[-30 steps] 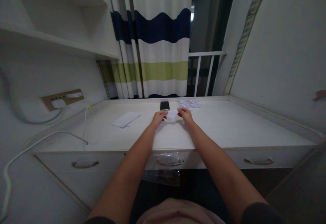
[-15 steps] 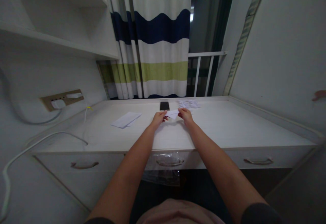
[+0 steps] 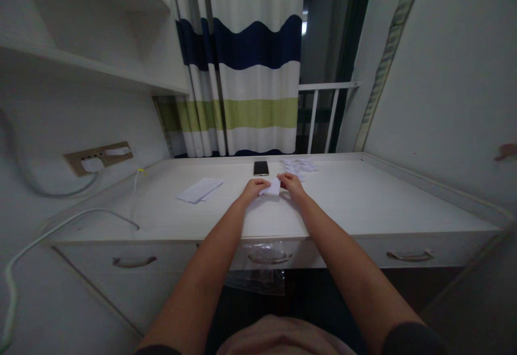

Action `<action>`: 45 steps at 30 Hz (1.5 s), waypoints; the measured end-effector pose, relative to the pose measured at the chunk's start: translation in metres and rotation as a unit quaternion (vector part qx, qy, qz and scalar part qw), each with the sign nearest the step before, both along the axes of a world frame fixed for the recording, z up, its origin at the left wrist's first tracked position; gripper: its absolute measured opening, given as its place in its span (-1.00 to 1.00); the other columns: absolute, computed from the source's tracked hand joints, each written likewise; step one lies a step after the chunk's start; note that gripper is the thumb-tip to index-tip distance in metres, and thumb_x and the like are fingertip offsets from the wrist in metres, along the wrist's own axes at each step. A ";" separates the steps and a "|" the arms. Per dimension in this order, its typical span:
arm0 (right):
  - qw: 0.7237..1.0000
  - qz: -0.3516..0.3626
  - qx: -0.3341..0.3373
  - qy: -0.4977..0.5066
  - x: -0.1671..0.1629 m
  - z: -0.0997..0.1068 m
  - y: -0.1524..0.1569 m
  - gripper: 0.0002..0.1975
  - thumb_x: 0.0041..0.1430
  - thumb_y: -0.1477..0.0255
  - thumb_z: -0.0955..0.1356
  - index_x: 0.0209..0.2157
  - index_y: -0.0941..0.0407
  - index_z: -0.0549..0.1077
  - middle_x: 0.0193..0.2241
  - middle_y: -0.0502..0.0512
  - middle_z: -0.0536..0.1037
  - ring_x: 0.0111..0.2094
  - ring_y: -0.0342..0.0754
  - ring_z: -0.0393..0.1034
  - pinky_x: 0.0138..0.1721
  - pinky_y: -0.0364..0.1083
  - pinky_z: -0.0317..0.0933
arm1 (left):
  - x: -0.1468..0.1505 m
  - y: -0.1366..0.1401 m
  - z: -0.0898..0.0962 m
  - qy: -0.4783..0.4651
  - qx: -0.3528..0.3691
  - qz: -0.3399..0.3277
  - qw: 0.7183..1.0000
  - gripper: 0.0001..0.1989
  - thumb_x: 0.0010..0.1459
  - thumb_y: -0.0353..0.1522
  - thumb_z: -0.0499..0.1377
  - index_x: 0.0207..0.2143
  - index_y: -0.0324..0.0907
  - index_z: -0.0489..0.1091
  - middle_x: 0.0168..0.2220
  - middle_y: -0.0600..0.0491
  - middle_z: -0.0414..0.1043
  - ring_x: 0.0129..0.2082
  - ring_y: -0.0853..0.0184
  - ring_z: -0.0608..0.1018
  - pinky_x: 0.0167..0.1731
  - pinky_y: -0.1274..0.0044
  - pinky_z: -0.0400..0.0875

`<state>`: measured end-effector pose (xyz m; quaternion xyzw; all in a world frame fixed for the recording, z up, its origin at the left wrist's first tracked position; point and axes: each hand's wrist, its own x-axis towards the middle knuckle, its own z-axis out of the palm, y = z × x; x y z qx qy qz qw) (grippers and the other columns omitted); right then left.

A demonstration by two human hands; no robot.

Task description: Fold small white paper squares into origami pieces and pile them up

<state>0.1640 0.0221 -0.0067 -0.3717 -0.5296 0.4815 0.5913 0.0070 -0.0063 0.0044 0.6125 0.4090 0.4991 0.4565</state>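
Between my hands is a small piece of white paper [image 3: 273, 187], held just above the white desk. My left hand [image 3: 255, 188] grips its left side, thumb on top. My right hand [image 3: 291, 183] pinches its upper right corner with closed fingers. Right behind my hands lies a dark phone [image 3: 260, 168], flat on the desk. Several crumpled or folded white paper pieces [image 3: 301, 165] lie loosely beyond my right hand. A few flat white sheets [image 3: 200, 190] rest to the left of my left hand.
The white desk [image 3: 363, 199] has drawers with metal handles along its front, and clear plastic [image 3: 258, 282] hangs below the middle one. A striped curtain [image 3: 258, 112] hangs behind. On the left are a white cable [image 3: 100, 210], wall sockets [image 3: 99, 159] and an overhead shelf [image 3: 121, 75].
The paper between my hands has turned, its face now tilted upright with a corner at the top right. My right hand has shifted slightly left and down; my left hand moved little.
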 end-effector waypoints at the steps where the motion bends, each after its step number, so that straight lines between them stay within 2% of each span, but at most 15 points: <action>1: 1.000 0.005 -0.002 -0.001 0.000 0.001 -0.001 -0.74 -0.30 0.27 0.45 -0.64 0.13 0.37 -0.66 -0.07 0.37 -0.56 -0.20 0.26 -0.45 -0.17 0.21 | 0.000 0.000 0.000 -0.001 -0.001 0.005 1.000 -0.74 -0.27 -0.26 0.31 -0.59 -0.30 0.44 -0.68 0.11 0.28 -0.60 0.47 0.28 -0.59 0.60 0.09; 6: 0.999 0.030 -0.006 -0.019 -0.002 0.003 -0.007 -0.75 -0.37 0.35 0.47 -0.54 0.13 0.45 -0.57 -0.03 0.46 -0.52 -0.18 0.32 -0.44 -0.16 0.23 | 0.001 0.001 0.001 -0.004 -0.001 0.012 1.000 -0.81 -0.25 -0.32 0.29 -0.60 -0.29 0.44 -0.68 0.11 0.28 -0.59 0.46 0.30 -0.56 0.59 0.11; 15: 0.996 0.026 0.031 -0.086 0.000 0.000 -0.005 -0.84 -0.32 0.40 0.43 -0.59 0.16 0.46 -0.67 -0.03 0.42 -0.60 -0.20 0.26 -0.52 -0.19 0.19 | 0.001 -0.004 0.001 0.040 0.000 0.000 0.999 -0.84 -0.23 -0.33 0.25 -0.57 -0.26 0.44 -0.70 0.15 0.25 -0.60 0.47 0.27 -0.60 0.62 0.08; 21: 0.996 0.039 0.018 -0.080 -0.004 0.001 -0.010 -0.83 -0.33 0.40 0.42 -0.56 0.15 0.47 -0.67 -0.05 0.43 -0.61 -0.19 0.28 -0.55 -0.19 0.17 | 0.001 -0.005 0.001 0.033 0.020 -0.005 0.999 -0.85 -0.21 -0.31 0.23 -0.59 -0.25 0.43 -0.69 0.14 0.26 -0.60 0.45 0.28 -0.61 0.62 0.09; 30: 0.987 0.002 0.062 -0.147 -0.002 0.005 -0.011 -0.89 -0.32 0.42 0.40 -0.62 0.15 0.45 -0.72 -0.05 0.38 -0.65 -0.20 0.20 -0.59 -0.18 0.09 | 0.001 -0.003 -0.002 0.043 0.038 -0.016 0.998 -0.83 -0.22 -0.31 0.23 -0.60 -0.26 0.41 -0.67 0.15 0.27 -0.61 0.49 0.26 -0.61 0.63 0.10; 33: 0.987 -0.009 0.062 -0.146 -0.004 0.003 -0.009 -0.86 -0.31 0.39 0.41 -0.60 0.14 0.42 -0.71 -0.06 0.35 -0.64 -0.19 0.19 -0.59 -0.18 0.09 | 0.002 -0.002 -0.003 0.044 0.042 -0.018 0.998 -0.82 -0.21 -0.29 0.25 -0.57 -0.25 0.42 -0.66 0.15 0.28 -0.58 0.47 0.29 -0.58 0.62 0.14; 39: 0.984 -0.107 0.082 -0.114 -0.004 -0.009 0.002 -0.58 -0.35 0.29 0.44 -0.36 0.08 0.30 -0.58 -0.13 0.31 -0.57 -0.18 0.20 -0.53 -0.16 0.13 | 0.001 0.010 -0.007 0.030 0.045 0.051 0.997 -0.80 -0.22 -0.30 0.27 -0.57 -0.26 0.41 -0.64 0.11 0.31 -0.57 0.44 0.34 -0.58 0.61 0.20; 42: 0.971 -0.135 0.133 -0.144 -0.002 -0.009 0.004 -0.64 -0.33 0.34 0.43 -0.40 0.08 0.29 -0.59 -0.14 0.28 -0.57 -0.20 0.16 -0.51 -0.17 0.12 | -0.001 0.016 -0.010 0.020 0.054 0.099 0.993 -0.81 -0.22 -0.31 0.27 -0.53 -0.26 0.41 -0.60 0.10 0.32 -0.57 0.44 0.36 -0.61 0.63 0.23; 45: 0.966 -0.092 0.166 -0.175 -0.003 -0.006 0.000 -0.79 -0.24 0.34 0.39 -0.50 0.09 0.32 -0.67 -0.13 0.25 -0.60 -0.20 0.14 -0.52 -0.18 0.10 | -0.002 0.018 -0.011 0.018 0.078 0.130 0.988 -0.84 -0.21 -0.35 0.27 -0.52 -0.24 0.40 -0.57 0.10 0.32 -0.54 0.44 0.38 -0.61 0.65 0.26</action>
